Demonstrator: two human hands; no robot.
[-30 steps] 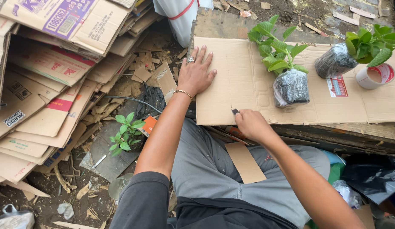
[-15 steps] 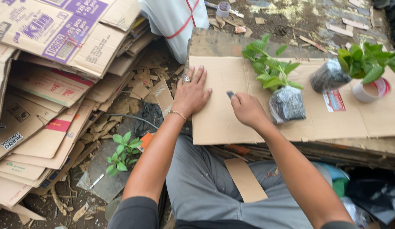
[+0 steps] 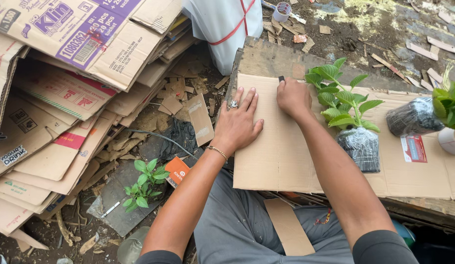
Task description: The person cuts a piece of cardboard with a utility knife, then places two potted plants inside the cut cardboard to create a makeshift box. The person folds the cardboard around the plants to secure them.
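Hands (image 3: 237, 122) (image 3: 292, 97) press flat, matte brown cardboard sheet (image 3: 281, 156).

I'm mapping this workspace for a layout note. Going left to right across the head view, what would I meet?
Stack of flattened cardboard boxes → small green seedling on the ground → left hand flat on the cardboard sheet → right hand holding a small dark tool → bagged leafy plant → second black plant bag.

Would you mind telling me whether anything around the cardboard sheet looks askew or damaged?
Yes: the heap of flattened boxes at left slumps unevenly, and torn cardboard scraps litter the ground beside it. The cardboard sheet lies flat.
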